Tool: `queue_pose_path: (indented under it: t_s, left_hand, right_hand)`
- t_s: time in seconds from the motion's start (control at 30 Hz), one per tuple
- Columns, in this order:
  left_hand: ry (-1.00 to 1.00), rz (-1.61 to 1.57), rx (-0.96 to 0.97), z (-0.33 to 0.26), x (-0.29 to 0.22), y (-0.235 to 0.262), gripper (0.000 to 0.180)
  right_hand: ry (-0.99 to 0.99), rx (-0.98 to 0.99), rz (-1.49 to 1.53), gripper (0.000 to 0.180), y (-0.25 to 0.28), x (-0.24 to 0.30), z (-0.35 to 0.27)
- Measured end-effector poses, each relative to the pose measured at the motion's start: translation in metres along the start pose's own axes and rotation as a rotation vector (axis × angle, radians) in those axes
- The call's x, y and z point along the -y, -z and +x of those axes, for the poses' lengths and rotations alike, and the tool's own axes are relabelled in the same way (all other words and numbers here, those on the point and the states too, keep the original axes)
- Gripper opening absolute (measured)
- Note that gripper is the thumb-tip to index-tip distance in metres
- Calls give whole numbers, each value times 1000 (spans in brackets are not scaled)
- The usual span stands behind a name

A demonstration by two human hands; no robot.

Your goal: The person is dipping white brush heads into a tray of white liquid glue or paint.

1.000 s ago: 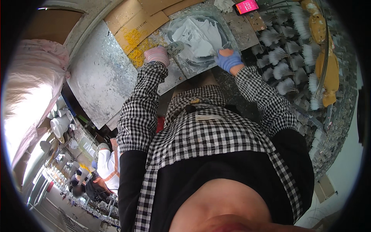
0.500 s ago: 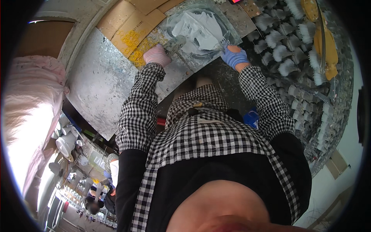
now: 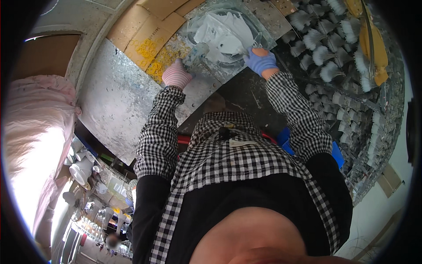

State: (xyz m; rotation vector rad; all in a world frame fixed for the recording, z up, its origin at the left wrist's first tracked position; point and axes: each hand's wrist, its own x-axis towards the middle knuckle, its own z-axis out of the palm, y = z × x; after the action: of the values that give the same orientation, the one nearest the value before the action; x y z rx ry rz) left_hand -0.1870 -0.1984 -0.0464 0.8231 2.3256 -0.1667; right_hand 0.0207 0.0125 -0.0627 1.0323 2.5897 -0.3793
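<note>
My left hand (image 3: 176,75), in a pink-and-white striped glove, is at the near edge of a scatter of yellow rings. Its fingers look curled. Just beyond them is a greyish, blurred shape (image 3: 196,52); whether the hand grips it is unclear. My right hand (image 3: 262,61), in a blue glove with bare skin showing on its back, is closed at the near right rim of a clear, shallow sheet or tray (image 3: 264,40). What its fingers hold is hidden. Thick white paste (image 3: 226,33) lies heaped in the tray, between and beyond the hands.
Yellow rings (image 3: 147,47) lie on cardboard (image 3: 132,27) at the back left. A stained metal tabletop (image 3: 118,97) extends left. Racks of greyish-white bristle tufts (image 3: 321,55) fill the right side, beside yellow cloth (image 3: 373,55). Pink fabric (image 3: 39,105) hangs at far left.
My left hand has dropped slightly toward me, and the greyish shape beside it has shifted left. My right hand has moved a little left and up along the tray's rim.
</note>
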Motion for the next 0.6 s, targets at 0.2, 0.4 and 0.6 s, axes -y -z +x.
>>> queue_pose_path:
  t_s: [0.2, 0.4, 0.6]
  left_hand:
    - [-10, 117, 31, 7, -4, 9, 75]
    - [-37, 58, -72, 6, -4, 9, 77]
    - [-95, -230, -253, 1, 21, -27, 80]
  right_hand:
    - [-24, 67, 8, 33, -25, 11, -46]
    - [-90, 39, 119, 36, -46, 48, -4]
    - [-134, -81, 150, 37, -44, 41, -20]
